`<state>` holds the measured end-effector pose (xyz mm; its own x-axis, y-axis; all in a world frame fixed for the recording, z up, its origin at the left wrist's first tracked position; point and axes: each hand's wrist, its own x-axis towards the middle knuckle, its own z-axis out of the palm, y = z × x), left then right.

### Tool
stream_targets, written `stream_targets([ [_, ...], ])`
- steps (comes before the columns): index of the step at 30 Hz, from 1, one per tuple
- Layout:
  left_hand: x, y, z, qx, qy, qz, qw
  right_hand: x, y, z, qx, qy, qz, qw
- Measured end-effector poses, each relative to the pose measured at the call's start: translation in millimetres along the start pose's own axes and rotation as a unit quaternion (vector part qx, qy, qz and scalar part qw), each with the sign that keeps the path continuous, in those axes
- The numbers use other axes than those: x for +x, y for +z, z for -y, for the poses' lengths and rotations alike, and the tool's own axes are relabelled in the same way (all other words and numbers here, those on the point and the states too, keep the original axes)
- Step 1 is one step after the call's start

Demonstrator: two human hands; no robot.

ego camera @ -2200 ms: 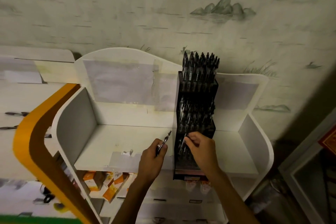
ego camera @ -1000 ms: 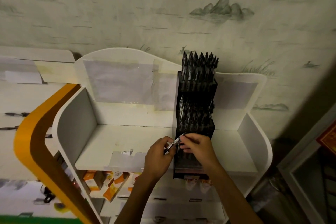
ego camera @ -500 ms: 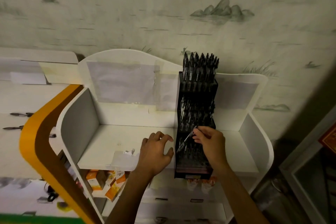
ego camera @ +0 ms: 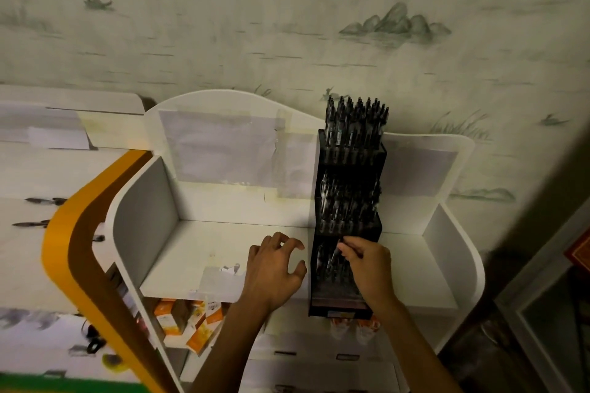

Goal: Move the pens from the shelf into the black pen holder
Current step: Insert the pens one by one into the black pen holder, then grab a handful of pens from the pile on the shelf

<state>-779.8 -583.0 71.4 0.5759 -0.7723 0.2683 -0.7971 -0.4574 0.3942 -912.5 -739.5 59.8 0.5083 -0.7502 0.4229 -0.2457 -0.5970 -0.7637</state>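
Pen: a dark pen (ego camera: 335, 254) is pinched in the fingertips of the right hand (ego camera: 367, 265), tip down, over the lowest tier of the holder, right of frame centre. It looks partway into a slot, though the dim light hides how deep.
Holder: the black holder (ego camera: 349, 220) stands stepped in three tiers on the shelf; top and middle tiers are packed with pens, and the low tier holds some too, exact count unclear.
Right hand: fingers curled narrowly round the pen, wrist coming up from lower right.
Left hand: the left hand (ego camera: 274, 268) hovers just left of the holder, fingers spread and loosely bent, holding nothing.
Shelf: the white shelf (ego camera: 191, 252) at frame centre shows no loose pens on its board, only a taped paper scrap near the front edge.
Progress: judged nearly finished; this pen seems the last from this board. Seating it is what is left.
Elsewhere: a few dark pens (ego camera: 44, 201) lie at the left edge on another white surface; orange boxes (ego camera: 185, 319) sit on the level below.
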Motion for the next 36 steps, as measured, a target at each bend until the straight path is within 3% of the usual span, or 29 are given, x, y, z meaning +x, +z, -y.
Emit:
stream_targets([
  [10, -1, -3, -3, -0.007, -0.012, 0.002, 1.000, -7, 10, -6, -0.080, 0.017, 0.084, 0.993],
  [20, -9, -4, -3, -0.003, -0.026, 0.013, 1.000, -19, -3, 1, -0.115, 0.046, 0.098, 0.987],
  [25, -20, -9, -1, 0.004, -0.046, 0.010, 0.999, -31, -13, 25, -0.105, 0.016, 0.093, 0.990],
  [36, -79, -66, 40, 0.044, -0.107, -0.056, 0.992, -57, 47, 94, -0.073, -0.099, 0.217, 0.968],
])
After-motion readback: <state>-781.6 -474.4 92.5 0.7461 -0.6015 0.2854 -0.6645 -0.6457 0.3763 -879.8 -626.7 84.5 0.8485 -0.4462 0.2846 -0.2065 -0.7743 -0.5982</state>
